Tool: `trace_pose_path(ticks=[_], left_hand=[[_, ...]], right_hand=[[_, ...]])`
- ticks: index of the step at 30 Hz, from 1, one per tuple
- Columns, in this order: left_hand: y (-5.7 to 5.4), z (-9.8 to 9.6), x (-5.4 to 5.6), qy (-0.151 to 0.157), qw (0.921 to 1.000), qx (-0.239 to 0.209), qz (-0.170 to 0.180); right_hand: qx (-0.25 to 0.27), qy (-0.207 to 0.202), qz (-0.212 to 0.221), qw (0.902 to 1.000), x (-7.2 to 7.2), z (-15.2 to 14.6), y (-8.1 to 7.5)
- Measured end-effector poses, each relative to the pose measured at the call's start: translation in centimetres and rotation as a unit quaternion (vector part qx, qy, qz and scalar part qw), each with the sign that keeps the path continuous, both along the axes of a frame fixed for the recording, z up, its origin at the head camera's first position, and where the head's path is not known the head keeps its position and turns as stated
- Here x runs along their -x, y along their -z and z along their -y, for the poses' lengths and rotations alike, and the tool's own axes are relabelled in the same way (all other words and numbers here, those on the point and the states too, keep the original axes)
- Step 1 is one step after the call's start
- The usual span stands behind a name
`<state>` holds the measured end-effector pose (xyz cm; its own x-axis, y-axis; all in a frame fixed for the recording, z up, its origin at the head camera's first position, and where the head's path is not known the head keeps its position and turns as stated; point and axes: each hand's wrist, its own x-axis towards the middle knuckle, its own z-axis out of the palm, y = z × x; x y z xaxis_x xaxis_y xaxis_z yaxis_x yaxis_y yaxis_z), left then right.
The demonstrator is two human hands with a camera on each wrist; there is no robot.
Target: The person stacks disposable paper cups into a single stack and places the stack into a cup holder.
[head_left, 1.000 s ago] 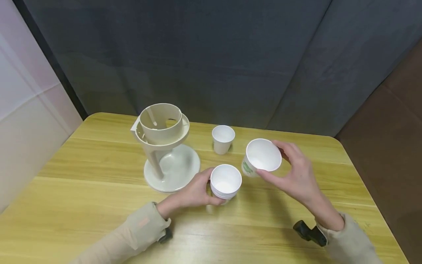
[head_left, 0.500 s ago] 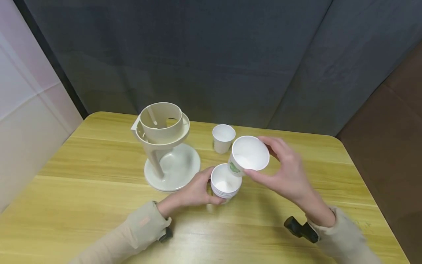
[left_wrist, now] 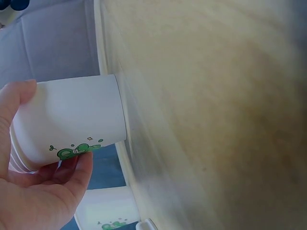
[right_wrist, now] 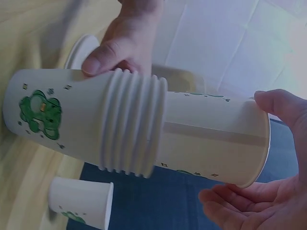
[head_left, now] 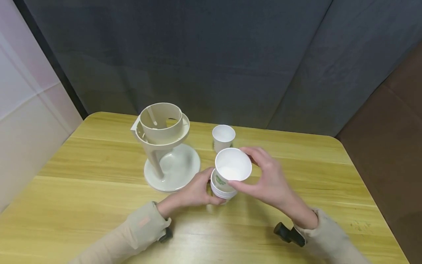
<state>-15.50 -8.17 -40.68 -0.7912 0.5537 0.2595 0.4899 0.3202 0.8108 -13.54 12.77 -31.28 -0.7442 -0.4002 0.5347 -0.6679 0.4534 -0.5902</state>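
My left hand grips a stack of nested white paper cups printed with a green cartoon, standing upright on the table. Between the thumb and fingers of my right hand is a single paper cup, held near its rim. That cup's base sits inside the mouth of the stack, as the right wrist view shows, while most of its wall stays above the top rim. Behind them another white paper cup stands upright by itself. The left wrist view shows the stack's side wall with my fingers around it.
To the left of the stack stands a cream plastic holder with a ring-shaped top and a round white base. The wooden table ends at a dark cloth backdrop. Black wrist mounts hang under both sleeves.
My right hand has brought its cup leftward from beside the stack, over it and down, so the base now enters the top. My left hand and the stack have stayed put.
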Motion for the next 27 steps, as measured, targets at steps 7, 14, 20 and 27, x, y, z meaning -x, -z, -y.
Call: trace_pose_path(ticks=[7, 14, 20, 27], left_hand=[[0.1, 0.0, 0.1, 0.005, 0.9999, -0.008, -0.007], [0.0, 0.0, 0.0, 0.005, 0.9999, -0.012, -0.001], [0.2, 0.0, 0.1, 0.002, 0.9999, -0.011, 0.0], [0.1, -0.1, 0.0, -0.003, 1.0, -0.007, 0.004]], right_hand=[[-0.007, -0.009, 0.023, 0.9997, 0.0, 0.3, 1.1], [-0.001, -0.017, 0.035, 0.9993, 0.1, 0.6, 2.1], [-0.007, -0.02, 0.045, 0.9987, 0.5, 0.6, 3.1], [-0.027, -0.015, 0.046, 0.9985, 0.7, 0.5, 4.4]])
